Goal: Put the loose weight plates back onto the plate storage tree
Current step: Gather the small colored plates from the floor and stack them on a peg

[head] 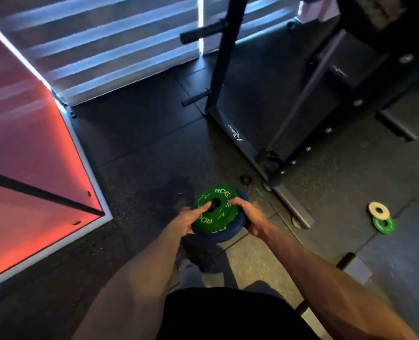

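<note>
Weight plates were stacked two deep in the person's grip, a green plate lying flat on a wider blue plate. The pair was held low in front of the body, apparently just off the floor, on the near side of the storage tree.

The left hand clasped the left rim with its thumb laid across the green face beside the centre hole. The right hand had its fingers curled over the right rim.

From where I stood, the sensible way on looked like this: keep the thumbs pressing down so the top disc cannot slide off, carry the stack level toward the upright, then tip it on edge and line both holes up with one peg before pushing. Loading them one at a time would likely be safer than threading both together.

By my count there were two plates in the hands. Two more lay on the floor to the right, a small white plate overlapping a small green plate. Two pegs stuck out left of the tree, an upper peg and a lower peg, both bare.
</note>
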